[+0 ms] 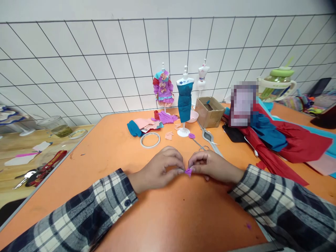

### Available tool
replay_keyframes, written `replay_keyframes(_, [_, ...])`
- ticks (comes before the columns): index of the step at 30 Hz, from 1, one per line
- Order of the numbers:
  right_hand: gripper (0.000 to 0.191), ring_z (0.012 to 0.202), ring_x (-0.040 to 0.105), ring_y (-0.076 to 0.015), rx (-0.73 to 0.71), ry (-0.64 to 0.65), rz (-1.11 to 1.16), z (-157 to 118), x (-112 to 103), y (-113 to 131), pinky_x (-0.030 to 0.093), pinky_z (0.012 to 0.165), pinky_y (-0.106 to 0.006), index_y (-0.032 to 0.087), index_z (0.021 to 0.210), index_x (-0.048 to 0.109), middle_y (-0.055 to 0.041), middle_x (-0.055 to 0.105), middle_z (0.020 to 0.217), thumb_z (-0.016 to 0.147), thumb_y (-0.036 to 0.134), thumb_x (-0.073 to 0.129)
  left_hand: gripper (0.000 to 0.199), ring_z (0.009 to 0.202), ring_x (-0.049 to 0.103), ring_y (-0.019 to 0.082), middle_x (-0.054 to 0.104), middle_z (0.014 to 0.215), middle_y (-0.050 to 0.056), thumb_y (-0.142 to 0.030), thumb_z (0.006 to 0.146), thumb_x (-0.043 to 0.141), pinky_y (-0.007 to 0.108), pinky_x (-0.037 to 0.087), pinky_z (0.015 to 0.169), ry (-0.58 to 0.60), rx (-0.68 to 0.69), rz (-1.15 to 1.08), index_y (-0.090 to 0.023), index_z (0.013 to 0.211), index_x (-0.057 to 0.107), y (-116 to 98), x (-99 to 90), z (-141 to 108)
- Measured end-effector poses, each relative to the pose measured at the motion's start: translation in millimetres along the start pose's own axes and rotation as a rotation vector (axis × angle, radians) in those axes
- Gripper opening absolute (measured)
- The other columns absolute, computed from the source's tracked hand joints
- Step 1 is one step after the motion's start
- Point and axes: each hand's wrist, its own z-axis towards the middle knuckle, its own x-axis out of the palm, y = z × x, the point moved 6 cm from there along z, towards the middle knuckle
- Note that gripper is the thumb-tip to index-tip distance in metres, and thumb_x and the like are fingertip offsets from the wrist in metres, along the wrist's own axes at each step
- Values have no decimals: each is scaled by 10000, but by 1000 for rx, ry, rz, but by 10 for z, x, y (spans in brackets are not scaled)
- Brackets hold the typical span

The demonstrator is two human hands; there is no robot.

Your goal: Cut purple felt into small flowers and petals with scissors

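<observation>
A small purple crepe piece [188, 172] is pinched between my two hands above the orange table [157, 217]. My left hand [162, 168] grips its left side between thumb and fingers. On its right side, my right hand [211, 166] holds it the same way. Beyond my hands stands a white mannequin wrapped in teal paper [185, 101]. Scissors [201, 145] and a purple crumpled piece [191, 135] lie near its base. A roll of tape [150, 140] and peach scraps [169, 135] rest to the left.
Behind are a mannequin in a purple dress [164, 87], a bare mannequin [202, 75], a cardboard box [210, 113] and a pink bowl [193, 116]. Red crepe sheets [301, 140], a blurred upright device [242, 105] and a green-lidded bottle [278, 84] stand right. Keys [27, 175] lie left.
</observation>
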Motion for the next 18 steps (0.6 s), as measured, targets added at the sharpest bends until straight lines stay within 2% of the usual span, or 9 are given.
replay_keyframes(4, [94,747,553,-138,-256,-107,-393,-8,-81,210,445,720,-273,177,756,693,-24,636,776,808,231,635,141,922,570,190,669,888,39,-194,898,529,363,391,915,194,145,282,-215,883,668,-100,130,-15])
replay_keyframes(7, [97,732,558,-136,-263,-178,-477,-9,-135,218,441,718,-274,178,771,695,-23,639,790,812,212,613,155,908,571,182,680,887,28,-194,909,510,365,367,926,234,215,358,-209,862,657,-163,203,-23])
replay_keyframes(10, [170,623,540,-121,-104,-146,-412,-3,-172,98,441,600,-248,181,851,718,-14,615,715,836,289,589,179,903,583,171,694,887,17,-163,923,478,372,342,959,154,291,451,-208,884,646,-232,174,-41])
replay_keyframes(14, [344,378,386,-70,232,80,-103,-65,-105,-107,315,347,-194,160,921,712,47,465,515,842,464,571,210,890,596,145,709,879,-5,-126,943,451,361,323,1004,35,375,558,-229,961,633,-301,78,-92])
replay_keyframes(18, [339,395,416,-59,262,133,50,-114,-94,-71,314,331,-158,148,863,695,50,482,513,773,472,662,208,862,609,131,718,886,-19,-107,947,455,355,330,1013,-6,426,590,-227,969,624,-348,38,-124])
